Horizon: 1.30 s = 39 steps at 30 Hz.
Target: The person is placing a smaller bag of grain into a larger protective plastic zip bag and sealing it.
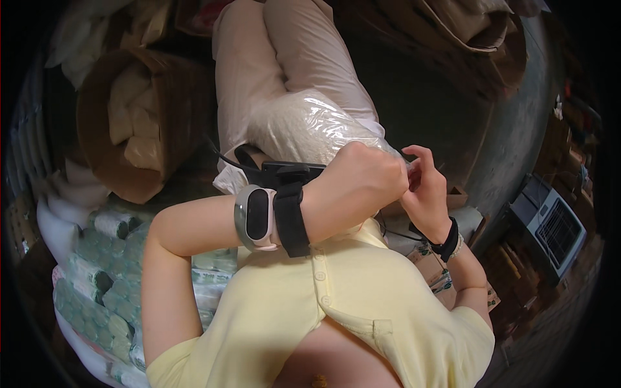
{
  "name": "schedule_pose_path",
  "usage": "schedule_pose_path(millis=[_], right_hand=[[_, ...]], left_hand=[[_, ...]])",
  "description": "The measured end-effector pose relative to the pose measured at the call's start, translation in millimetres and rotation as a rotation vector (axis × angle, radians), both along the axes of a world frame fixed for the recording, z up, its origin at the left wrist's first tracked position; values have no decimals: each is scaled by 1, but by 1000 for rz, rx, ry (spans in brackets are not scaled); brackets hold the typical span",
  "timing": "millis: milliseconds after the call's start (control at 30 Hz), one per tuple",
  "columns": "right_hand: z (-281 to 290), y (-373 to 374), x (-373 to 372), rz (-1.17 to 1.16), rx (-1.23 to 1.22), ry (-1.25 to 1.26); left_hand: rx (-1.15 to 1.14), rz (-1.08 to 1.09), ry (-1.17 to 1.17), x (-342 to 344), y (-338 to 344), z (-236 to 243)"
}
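A clear plastic bag (304, 126) filled with pale, grainy stuff lies across my lap. Its narrowed end runs to the right, up to my hands. My left hand (372, 178) is closed in a fist over that end, with its back turned up and its fingertips hidden. Right beside it, my right hand (425, 194) has its fingers curled and pinched at the end of the bag, where a bit of clear film shows. A wrist device on black straps (291, 220) and a smart band (259, 216) sit on my left wrist; a black band (446, 242) circles my right wrist.
Left of my legs stands an open cardboard box (174, 116) with filled pale bags (136, 116) inside. Wrapped packs of green-and-white rolls (116, 284) are stacked at my lower left. Another large carton (491, 71) is at the upper right. A grey grilled appliance (556, 226) stands far right.
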State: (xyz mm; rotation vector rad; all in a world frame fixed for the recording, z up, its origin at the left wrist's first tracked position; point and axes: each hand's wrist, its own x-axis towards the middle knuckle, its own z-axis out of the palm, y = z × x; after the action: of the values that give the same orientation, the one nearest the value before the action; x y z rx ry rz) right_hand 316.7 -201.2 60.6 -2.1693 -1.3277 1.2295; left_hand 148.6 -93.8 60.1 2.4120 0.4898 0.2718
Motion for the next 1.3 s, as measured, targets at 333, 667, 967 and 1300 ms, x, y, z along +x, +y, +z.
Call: schedule_pose_path(millis=[333, 667, 967, 1300], right_hand=[[-20, -3, 10, 44, 192, -259], [-49, -4, 31, 58, 305, -172], [-106, -5, 39, -625, 106, 596], [-65, 21, -12, -595, -141, 895]], left_hand=[[-62, -16, -47, 6, -5, -10], [-171, -25, -75, 5, -17, -12], [-121, 200, -106, 24, 40, -91], [-175, 127, 128, 21, 22, -116]])
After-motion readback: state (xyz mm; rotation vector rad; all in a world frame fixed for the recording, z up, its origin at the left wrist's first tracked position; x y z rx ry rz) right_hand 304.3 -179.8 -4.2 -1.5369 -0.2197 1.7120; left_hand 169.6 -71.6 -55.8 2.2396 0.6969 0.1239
